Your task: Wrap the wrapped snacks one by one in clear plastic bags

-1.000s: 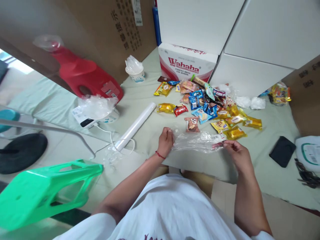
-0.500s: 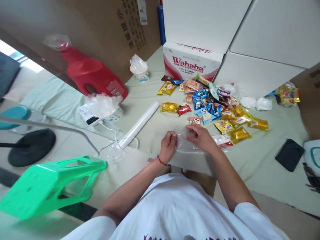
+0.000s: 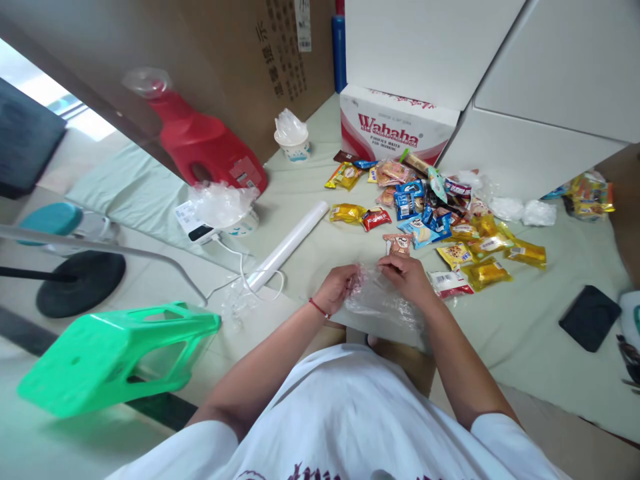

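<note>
Both hands closed on a clear plastic bag (image 3: 381, 303) at the near edge of the pale green sheet (image 3: 525, 327): left hand (image 3: 338, 288) pinching its left end, right hand (image 3: 409, 277) gripping its top, fingers curled. Bag crumpled, apparently resting on the sheet. Snack packets (image 3: 440, 220) scattered just beyond, white roll (image 3: 290, 245) to the left.

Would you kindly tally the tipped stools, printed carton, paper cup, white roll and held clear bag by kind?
Tipped stools: 2 (green, red)
Printed carton: 1
Paper cup: 1
White roll: 1
Held clear bag: 1
Total: 6
</note>
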Demonstrator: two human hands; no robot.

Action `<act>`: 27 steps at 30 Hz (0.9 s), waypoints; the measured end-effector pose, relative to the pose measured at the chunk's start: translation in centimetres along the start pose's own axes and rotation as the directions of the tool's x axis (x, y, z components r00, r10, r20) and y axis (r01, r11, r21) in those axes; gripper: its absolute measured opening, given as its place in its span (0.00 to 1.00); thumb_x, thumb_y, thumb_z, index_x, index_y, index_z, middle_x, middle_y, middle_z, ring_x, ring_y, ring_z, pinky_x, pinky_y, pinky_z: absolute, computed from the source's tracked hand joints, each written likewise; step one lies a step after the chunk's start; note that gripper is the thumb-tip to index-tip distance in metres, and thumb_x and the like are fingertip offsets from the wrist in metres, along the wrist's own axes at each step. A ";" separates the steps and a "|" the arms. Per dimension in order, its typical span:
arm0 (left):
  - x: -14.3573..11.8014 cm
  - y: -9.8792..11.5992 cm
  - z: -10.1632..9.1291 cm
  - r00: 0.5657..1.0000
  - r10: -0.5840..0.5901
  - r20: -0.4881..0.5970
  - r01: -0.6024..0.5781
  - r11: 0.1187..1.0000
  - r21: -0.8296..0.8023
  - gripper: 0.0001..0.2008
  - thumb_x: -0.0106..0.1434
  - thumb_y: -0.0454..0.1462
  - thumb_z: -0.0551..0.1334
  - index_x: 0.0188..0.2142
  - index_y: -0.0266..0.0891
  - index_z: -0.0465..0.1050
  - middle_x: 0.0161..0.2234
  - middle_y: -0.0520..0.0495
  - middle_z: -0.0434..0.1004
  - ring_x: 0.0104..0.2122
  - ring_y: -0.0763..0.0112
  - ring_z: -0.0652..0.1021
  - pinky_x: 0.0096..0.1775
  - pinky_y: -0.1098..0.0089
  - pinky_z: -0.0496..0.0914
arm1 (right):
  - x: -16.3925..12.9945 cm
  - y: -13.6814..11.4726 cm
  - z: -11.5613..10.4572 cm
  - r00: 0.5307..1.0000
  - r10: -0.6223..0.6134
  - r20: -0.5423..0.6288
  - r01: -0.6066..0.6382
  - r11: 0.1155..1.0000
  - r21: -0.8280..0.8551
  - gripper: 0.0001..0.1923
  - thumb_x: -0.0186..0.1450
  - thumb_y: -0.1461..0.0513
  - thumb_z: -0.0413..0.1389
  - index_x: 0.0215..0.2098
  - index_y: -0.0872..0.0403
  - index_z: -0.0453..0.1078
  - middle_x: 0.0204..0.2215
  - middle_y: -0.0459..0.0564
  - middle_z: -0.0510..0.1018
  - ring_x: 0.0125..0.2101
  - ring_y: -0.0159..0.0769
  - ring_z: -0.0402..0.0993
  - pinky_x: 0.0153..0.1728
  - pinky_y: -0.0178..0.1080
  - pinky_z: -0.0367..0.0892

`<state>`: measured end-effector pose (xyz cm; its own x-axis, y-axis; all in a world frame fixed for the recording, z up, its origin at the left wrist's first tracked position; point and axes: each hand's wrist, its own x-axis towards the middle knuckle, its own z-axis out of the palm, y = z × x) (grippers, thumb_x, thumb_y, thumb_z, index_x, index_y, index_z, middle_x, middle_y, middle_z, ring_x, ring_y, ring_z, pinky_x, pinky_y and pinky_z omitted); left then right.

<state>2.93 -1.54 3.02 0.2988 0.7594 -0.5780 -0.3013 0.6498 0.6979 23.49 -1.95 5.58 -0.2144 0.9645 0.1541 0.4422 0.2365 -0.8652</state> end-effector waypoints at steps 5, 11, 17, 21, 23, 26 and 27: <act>-0.3 0.3 0.2 0.990 0.144 -0.007 -0.143 0.989 0.040 0.15 0.46 0.42 0.75 0.27 0.37 0.75 0.22 0.53 0.72 0.21 0.78 0.68 0.25 0.75 0.59 | 0.0 0.1 0.2 1.000 -0.022 -0.003 0.022 1.000 -0.020 0.10 0.67 0.55 0.61 0.43 0.47 0.80 0.40 0.50 0.78 0.30 0.34 0.69 0.36 0.40 0.66; -0.7 0.2 0.6 0.982 0.188 -0.033 -0.189 0.981 -0.047 0.15 0.45 0.43 0.75 0.27 0.37 0.75 0.25 0.52 0.74 0.24 0.76 0.71 0.28 0.74 0.64 | 0.6 -0.1 0.9 0.995 -0.093 0.025 0.094 0.995 -0.016 0.06 0.66 0.56 0.63 0.39 0.46 0.82 0.39 0.51 0.78 0.41 0.41 0.74 0.45 0.45 0.68; 0.0 0.5 0.2 0.995 0.055 -0.084 -0.057 0.998 -0.017 0.22 0.51 0.54 0.71 0.26 0.36 0.75 0.23 0.49 0.74 0.21 0.77 0.69 0.24 0.74 0.61 | 0.9 0.4 1.3 0.988 -0.138 0.072 0.144 0.985 -0.090 0.06 0.69 0.60 0.59 0.39 0.50 0.80 0.38 0.51 0.77 0.41 0.41 0.74 0.45 0.44 0.69; 0.1 0.3 0.2 0.985 0.165 -0.054 -0.161 0.985 0.062 0.13 0.49 0.43 0.72 0.25 0.37 0.74 0.21 0.53 0.71 0.21 0.78 0.68 0.25 0.75 0.59 | 1.1 0.9 1.5 0.992 -0.126 0.024 0.128 0.980 -0.150 0.14 0.66 0.58 0.64 0.50 0.49 0.78 0.46 0.53 0.76 0.47 0.44 0.74 0.50 0.47 0.69; 0.0 0.3 0.3 0.984 0.173 -0.043 -0.170 0.983 0.066 0.11 0.50 0.42 0.70 0.26 0.37 0.74 0.22 0.53 0.72 0.22 0.77 0.69 0.26 0.75 0.60 | 1.2 1.2 1.6 0.992 -0.123 0.041 0.128 0.980 -0.151 0.14 0.66 0.58 0.64 0.50 0.49 0.79 0.46 0.53 0.75 0.47 0.44 0.73 0.50 0.47 0.69; 0.1 0.4 0.4 0.989 0.136 -0.061 -0.133 0.990 0.055 0.15 0.55 0.47 0.67 0.27 0.37 0.74 0.24 0.50 0.74 0.22 0.76 0.71 0.26 0.74 0.61 | 1.4 1.4 1.9 0.984 -0.147 0.099 0.160 0.977 -0.142 0.06 0.68 0.61 0.61 0.41 0.49 0.81 0.40 0.51 0.76 0.42 0.41 0.73 0.47 0.45 0.68; 0.2 0.5 0.4 0.991 0.107 -0.074 -0.103 0.993 0.058 0.18 0.56 0.50 0.65 0.26 0.37 0.74 0.24 0.50 0.74 0.22 0.76 0.70 0.25 0.73 0.60 | 1.4 1.3 1.9 0.981 -0.162 0.107 0.177 0.972 -0.152 0.06 0.69 0.62 0.60 0.40 0.49 0.81 0.39 0.51 0.77 0.41 0.41 0.72 0.46 0.45 0.67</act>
<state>3.19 -1.12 3.42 0.1972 0.8251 -0.5294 -0.2774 0.5649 0.7772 22.11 -0.48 3.72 -0.3749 0.8953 0.2404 0.5244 0.4186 -0.7415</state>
